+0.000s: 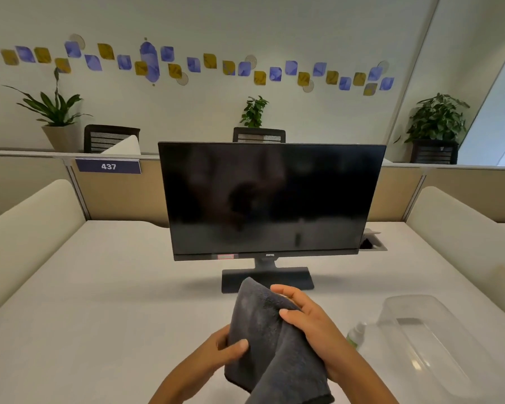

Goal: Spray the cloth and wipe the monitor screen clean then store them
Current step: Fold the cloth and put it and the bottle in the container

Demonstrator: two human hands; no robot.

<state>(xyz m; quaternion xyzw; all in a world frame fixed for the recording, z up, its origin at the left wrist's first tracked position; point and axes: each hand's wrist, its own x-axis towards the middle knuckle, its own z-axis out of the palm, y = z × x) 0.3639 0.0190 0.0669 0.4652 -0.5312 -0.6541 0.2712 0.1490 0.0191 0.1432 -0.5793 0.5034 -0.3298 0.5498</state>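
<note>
two hands meet low in the middle of the view, over a pale table (99, 287), both holding one dark grey cloth (263, 330).

starting at the left: the left hand (225, 349) comes up from the bottom edge and pinches the cloth's left edge, thumb on the front face, the other fingers hidden behind the fabric. the cloth hangs between the hands, raised off the table. its long axis runs from a rounded top corner, pointing up and away toward the monitor (270, 199), down toward the viewer, where a loose tail drapes off the bottom of the view. it looks like soft, thick microfibre (a judgement from its nap and the way it folds): light, limp, not fragile, unlikely to slip. it would bunch rather than hold a shape, so folding it into a pad and gripping it across the middle would probably suit wiping best.

the right hand (303, 319) curls over the cloth's right side, fingers wrapped across the front.

behind the hands, the black monitor stands upright on its stand, screen off and facing the viewer.

further right, a small spray bottle (354, 333) with a green base stands on the table, partly hidden by the right wrist. beside it sits a clear plastic box (391, 310), likely the storage place.
</note>
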